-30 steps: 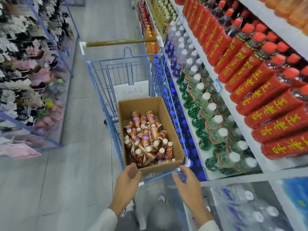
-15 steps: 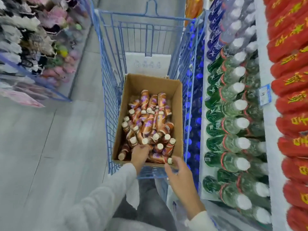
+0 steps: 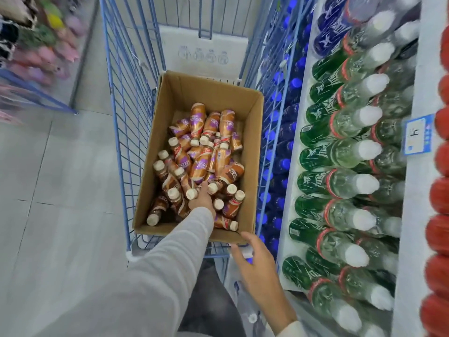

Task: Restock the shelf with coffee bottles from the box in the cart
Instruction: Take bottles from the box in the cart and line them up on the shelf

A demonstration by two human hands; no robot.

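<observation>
**Fig.** Head cam, looking down.

- **Shelf:** Tall white store shelf (image 3: 410, 215) is running along the R side, w/ rows of green-labelled clear plastic bottles (image 3: 340, 181) lying cap-outward on it. No coffee slot is showing in this view.
- **Cart:** Blue wire shopping cart (image 3: 126, 117) is standing just beside the shelf on the grey tiled floor (image 3: 60, 190).
- **Box:** Open brown cardboard box (image 3: 150, 166) is sitting in the cart's near end, its R side close against the mesh.
- **R hand:** R hand (image 3: 255, 261) is resting at the box's near R corner, fingers spread and relaxed, holding nothing.
- **L hand:** L hand (image 3: 201, 201), in a grey sleeve, is reaching down into the box. Its fingertips are dipping btwn bottles, so whether it is gripping one cannot be told.
- **Coffee bottles:** Small brown-and-purple coffee bottles w/ cream caps (image 3: 201, 164) are lying loose in a jumbled heap inside the box.

**Step in hand (judgement):** The person is probably picking a bottle. Doing it well is meaning taking a top-lying bottle round the body, not the cap. It is also meaning lifting straight up so neighbours are not rolling, w/ the R hand steadying the box.

**Room:** Box walls are standing above the heap, and the cart mesh is rising higher on both sides. Open space is lying overhead and to the L, over the floor. The R side is looking tight, w/ shelf caps protruding near the mesh.
</observation>
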